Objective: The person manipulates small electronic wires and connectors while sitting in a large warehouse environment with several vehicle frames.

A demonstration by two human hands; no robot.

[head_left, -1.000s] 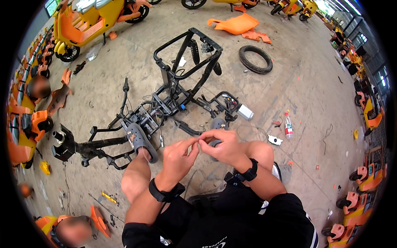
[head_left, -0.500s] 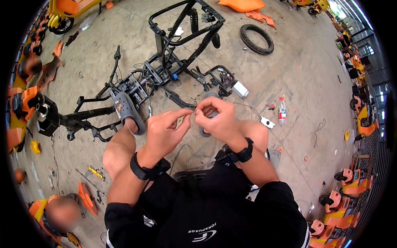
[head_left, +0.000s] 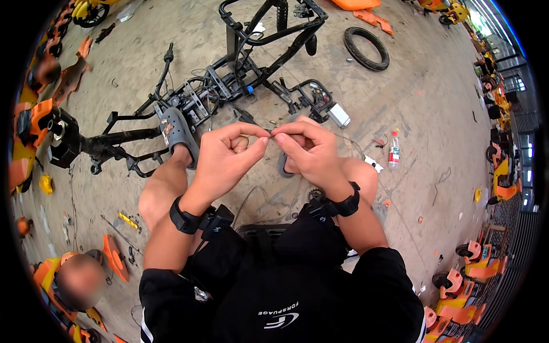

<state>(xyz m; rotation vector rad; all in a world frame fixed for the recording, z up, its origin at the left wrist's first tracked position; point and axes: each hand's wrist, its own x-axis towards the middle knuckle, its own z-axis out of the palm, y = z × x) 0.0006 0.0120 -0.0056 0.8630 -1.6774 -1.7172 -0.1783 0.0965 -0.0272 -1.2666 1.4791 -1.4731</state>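
The left hand and right hand both pinch a tiny dark piece, too small to identify, above the floor, so light, even fingertip pressure should best prevent slipping.

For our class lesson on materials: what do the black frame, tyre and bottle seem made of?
Black frame: probably painted metal, slightly glossy, from its highlighted tubes; which metal is unclear.
Tyre: likely matt rubber, from its dull black ring.
Bottle: apparently clear, shiny plastic, being see-through around its label.
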